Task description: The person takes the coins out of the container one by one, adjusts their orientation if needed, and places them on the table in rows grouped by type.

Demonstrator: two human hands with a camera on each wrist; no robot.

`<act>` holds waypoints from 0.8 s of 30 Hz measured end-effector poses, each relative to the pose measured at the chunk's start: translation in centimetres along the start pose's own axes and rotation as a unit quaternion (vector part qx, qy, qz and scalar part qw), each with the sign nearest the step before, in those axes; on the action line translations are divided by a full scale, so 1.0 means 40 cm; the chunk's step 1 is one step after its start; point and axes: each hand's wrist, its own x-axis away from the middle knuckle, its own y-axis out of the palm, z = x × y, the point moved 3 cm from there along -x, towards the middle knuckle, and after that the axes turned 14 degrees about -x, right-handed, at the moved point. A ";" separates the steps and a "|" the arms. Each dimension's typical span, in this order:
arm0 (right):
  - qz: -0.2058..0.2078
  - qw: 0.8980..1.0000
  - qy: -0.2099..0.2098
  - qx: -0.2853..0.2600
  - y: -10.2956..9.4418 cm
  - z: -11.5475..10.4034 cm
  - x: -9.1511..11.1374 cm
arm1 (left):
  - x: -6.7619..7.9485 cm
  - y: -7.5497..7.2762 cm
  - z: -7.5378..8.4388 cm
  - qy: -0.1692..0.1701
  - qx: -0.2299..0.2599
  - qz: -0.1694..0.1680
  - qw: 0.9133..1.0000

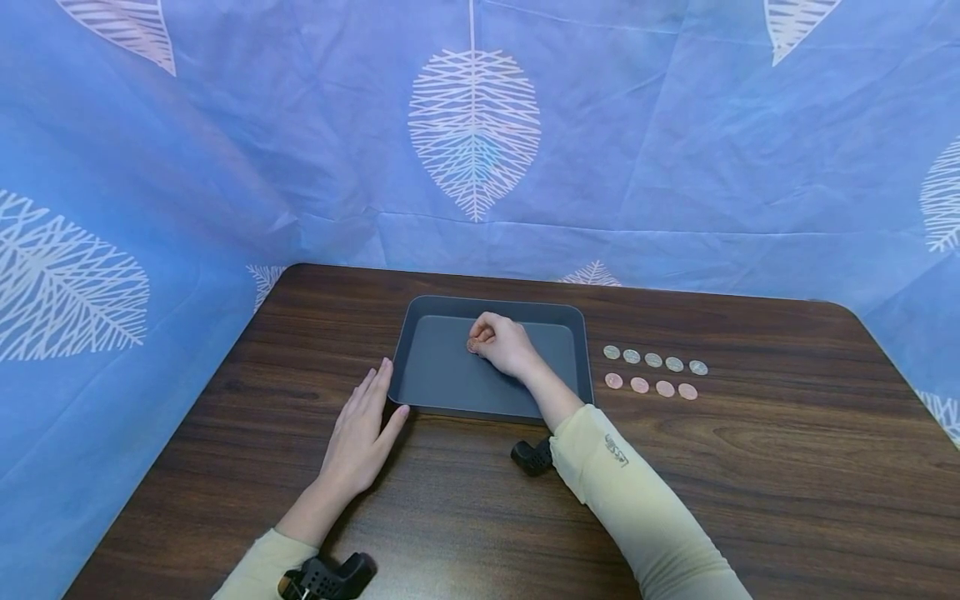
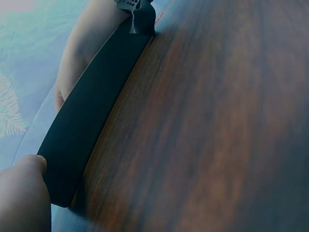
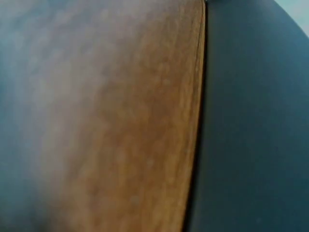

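A dark grey rectangular tray (image 1: 435, 367) lies on the table. Over its middle, my right hand (image 1: 504, 343) pinches a copper-coloured coin (image 1: 472, 344) between thumb and fingers; whether the coin touches the tray floor I cannot tell. My left hand (image 1: 360, 429) lies at the tray's front left corner with its fingers straight, the thumb against the outer wall. In the left wrist view that thumb (image 2: 29, 169) touches the end of the tray's side (image 2: 91, 101). Right of the tray are a row of several silver coins (image 1: 653, 360) and, nearer me, a row of several copper coins (image 1: 640, 386).
The dark wooden table (image 1: 780, 433) has rounded back corners. A blue cloth (image 1: 337, 125) with white leaf patterns hangs behind and beside it. Black wrist devices (image 1: 531, 457) sit on both forearms. The right wrist view shows only table and the tray's outer wall (image 3: 256, 121).
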 end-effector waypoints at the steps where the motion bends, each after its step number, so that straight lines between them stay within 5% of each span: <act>1: 0.000 1.000 -0.001 -0.006 -0.002 -0.002 0.003 | 0.000 0.000 0.000 0.000 0.001 0.000 1.000; 11: 0.011 0.999 -0.029 -0.026 -0.059 -0.020 0.045 | -0.002 0.001 -0.001 0.001 0.000 0.002 1.000; 24: 0.050 0.998 -0.033 -0.019 -0.224 0.016 0.153 | 0.001 -0.003 0.003 -0.006 -0.003 -0.002 1.000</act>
